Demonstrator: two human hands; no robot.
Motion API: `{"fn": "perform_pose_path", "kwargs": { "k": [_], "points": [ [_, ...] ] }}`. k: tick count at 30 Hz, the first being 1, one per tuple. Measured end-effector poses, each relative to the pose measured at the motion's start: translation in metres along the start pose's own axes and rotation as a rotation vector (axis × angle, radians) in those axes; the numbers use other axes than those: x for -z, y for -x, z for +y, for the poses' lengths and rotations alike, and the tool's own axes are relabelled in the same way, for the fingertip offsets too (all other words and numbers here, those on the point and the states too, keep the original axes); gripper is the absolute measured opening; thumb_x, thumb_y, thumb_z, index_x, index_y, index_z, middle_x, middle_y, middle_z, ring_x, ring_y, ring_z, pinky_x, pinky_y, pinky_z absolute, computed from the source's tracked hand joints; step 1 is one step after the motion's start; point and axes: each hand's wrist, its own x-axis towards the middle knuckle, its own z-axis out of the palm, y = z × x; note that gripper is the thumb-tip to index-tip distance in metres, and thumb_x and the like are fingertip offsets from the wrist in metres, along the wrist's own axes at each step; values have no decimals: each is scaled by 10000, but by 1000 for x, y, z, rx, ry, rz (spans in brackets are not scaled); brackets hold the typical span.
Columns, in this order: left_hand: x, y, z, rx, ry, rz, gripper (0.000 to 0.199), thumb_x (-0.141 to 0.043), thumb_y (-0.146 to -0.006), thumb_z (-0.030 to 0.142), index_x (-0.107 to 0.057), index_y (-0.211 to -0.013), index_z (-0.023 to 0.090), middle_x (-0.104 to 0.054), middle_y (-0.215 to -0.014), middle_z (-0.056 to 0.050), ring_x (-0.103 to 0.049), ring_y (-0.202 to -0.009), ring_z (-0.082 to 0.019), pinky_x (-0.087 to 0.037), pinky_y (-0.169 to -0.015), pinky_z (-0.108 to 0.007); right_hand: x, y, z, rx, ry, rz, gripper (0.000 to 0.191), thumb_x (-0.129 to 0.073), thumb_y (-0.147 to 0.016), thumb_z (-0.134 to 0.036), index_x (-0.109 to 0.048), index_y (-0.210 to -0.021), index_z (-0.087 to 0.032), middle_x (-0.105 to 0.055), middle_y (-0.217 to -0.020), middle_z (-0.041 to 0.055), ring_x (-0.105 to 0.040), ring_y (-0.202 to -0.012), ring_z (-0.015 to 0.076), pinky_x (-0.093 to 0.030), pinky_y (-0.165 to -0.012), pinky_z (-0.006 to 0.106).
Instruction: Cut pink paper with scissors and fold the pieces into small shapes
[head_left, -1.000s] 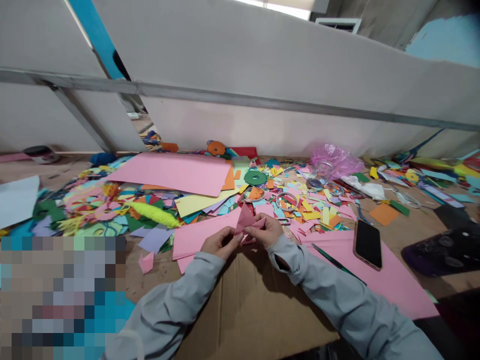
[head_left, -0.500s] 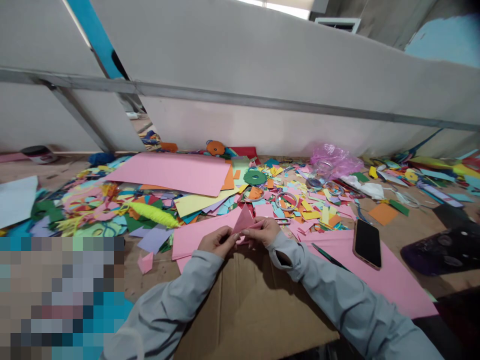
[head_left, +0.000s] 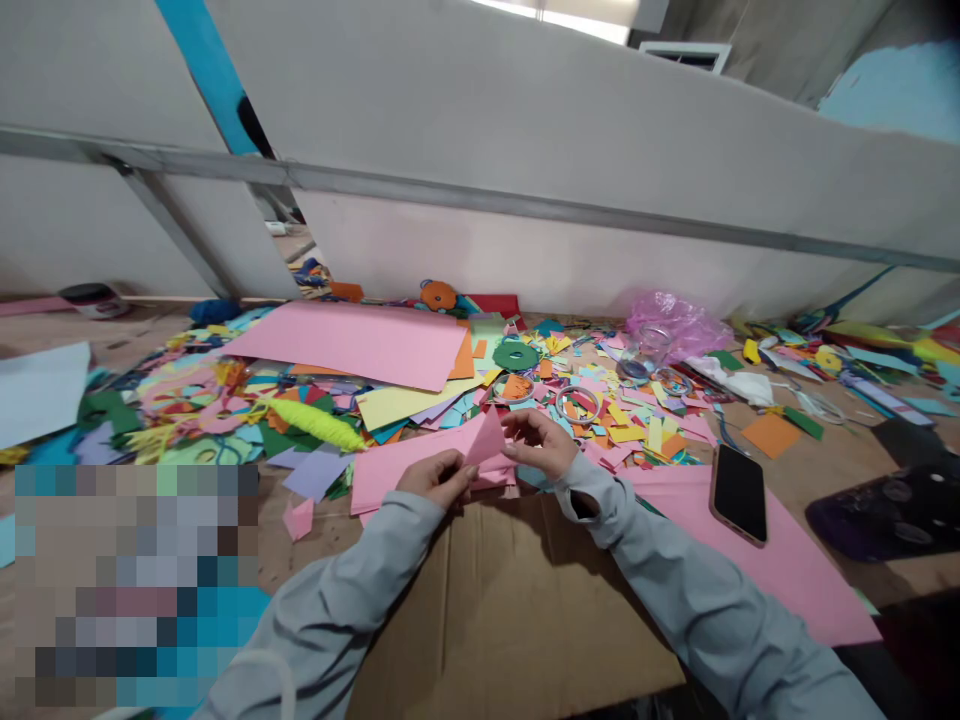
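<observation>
Phone (head_left: pixel 740 495): glossy, smooth black screen, lying on matt pink paper (head_left: pixel 802 570). Left of phone: brown corrugated cardboard (head_left: pixel 517 620), matt, creased. Beyond phone: crinkled pink plastic bag (head_left: pixel 679 325), thin, shiny; matt paper scraps (head_left: pixel 622 415).

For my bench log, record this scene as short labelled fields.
Left hand: pinching folded pink paper
Right hand: fingers beside that paper, contact unclear
Near side: brown cardboard
Right side: phone, screen dark, on a pink sheet
Left side: yellow-green yarn
Far side: pink plastic bag, large pink sheet
</observation>
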Motion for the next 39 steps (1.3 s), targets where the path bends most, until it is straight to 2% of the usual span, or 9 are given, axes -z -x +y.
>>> {"fn": "perform_pose_path", "kwargs": {
  "k": [4, 8, 14, 16, 20, 25, 28, 34, 39],
  "points": [
    [-2, 0, -4, -61, -96, -55, 352, -595, -711, 507, -544, -600, 177, -566, -452, 23, -515, -403, -106, -386, -403, -193, -1, 1, 2, -95, -3, -125, 325, -773, -579, -373, -640, -758, -137, -613, -672, -10, -534, -588, 102, -430, -555, 221],
    [-1, 0, 1, -39, -54, -38, 357, -540, -745, 525, -592, -701, 174, -587, -494, 17, -522, -393, -108, -397, -398, -198, 1, -1, 11, -114, -15, -15, 308, -780, -564, -376, -633, -690, -136, -590, -604, -24, -512, -539, 95, -418, -519, 215],
    [2, 0, 3, -84, -113, 9, 308, -535, -748, 490, -570, -655, 198, -543, -451, 44, -483, -360, -101, -387, -383, -200, -5, 0, 11, -165, -265, -96, 435, -819, -498, -318, -657, -865, -151, -667, -740, -4, -614, -699, 145, -497, -683, 276],
    [2, 0, 2, -90, -124, 6, 306, -549, -740, 489, -576, -651, 197, -523, -438, 49, -477, -365, -102, -386, -382, -199, -6, 1, 11, -168, -273, -101, 392, -818, -498, -300, -671, -830, -152, -669, -726, -2, -616, -685, 143, -497, -678, 273],
    [0, 0, 4, -15, -28, -32, 370, -544, -735, 538, -576, -675, 174, -525, -443, 38, -477, -366, -100, -397, -378, -200, 0, -2, 15, -86, -200, -82, 261, -801, -523, -299, -694, -723, -170, -670, -732, 12, -608, -670, 141, -486, -632, 252],
    [-2, 2, 8, 121, 72, -78, 451, -509, -729, 606, -550, -672, 161, -541, -452, 18, -472, -358, -97, -361, -373, -196, 1, -2, 14, -58, -143, -144, 256, -794, -540, -321, -708, -730, -171, -665, -736, 23, -599, -661, 140, -476, -605, 247],
    [-3, 4, 8, -16, -93, -77, 420, -458, -769, 588, -509, -635, 194, -529, -465, 29, -467, -382, -107, -362, -405, -211, -3, 0, 12, -89, -172, -106, 292, -806, -521, -337, -696, -727, -162, -668, -729, 19, -599, -658, 139, -482, -614, 254],
    [0, 3, 7, -300, -587, 42, 314, -393, -835, 411, -503, -606, 227, -508, -521, 22, -454, -494, -140, -308, -514, -238, -8, 4, 13, -207, -263, -93, 394, -835, -462, -298, -674, -793, -157, -667, -697, -6, -611, -650, 138, -496, -652, 271],
    [1, 2, 7, -384, -739, 48, 314, -387, -836, 394, -508, -600, 225, -506, -565, -7, -451, -555, -166, -286, -551, -266, -7, 3, 9, -115, -190, -84, 261, -813, -517, -297, -705, -719, -171, -667, -736, 15, -602, -685, 137, -480, -657, 255]
  ]
}}
